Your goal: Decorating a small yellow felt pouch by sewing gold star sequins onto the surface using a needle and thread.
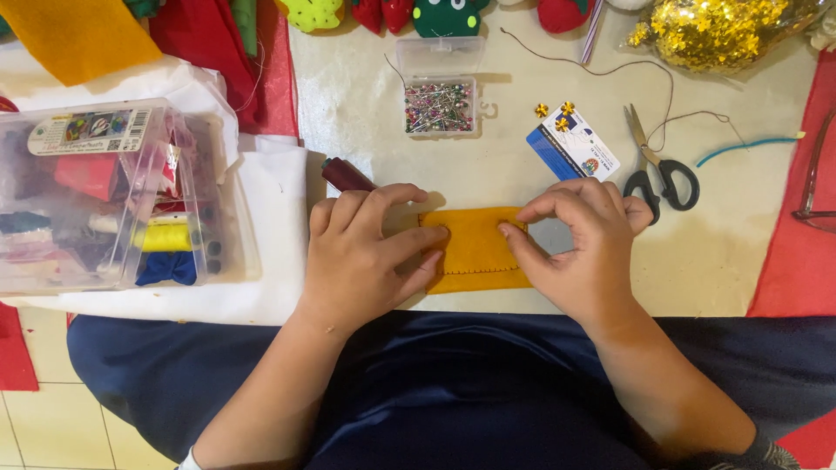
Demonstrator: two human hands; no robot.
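A small orange felt piece (475, 248) with a stitched edge lies flat on the pale table near its front edge. My left hand (361, 257) rests on the felt's left end, index finger pressing its top left corner. My right hand (579, 248) covers the right end, fingertips pinching the felt's upper right edge. A dark red thread spool (346, 174) lies just behind my left hand.
A clear box of coloured pins (440, 96) stands open behind the felt. A card (572, 145) with small gold stars, black-handled scissors (657, 170) and loose thread lie at the right. A clear plastic sewing box (104, 196) sits on white cloth at the left.
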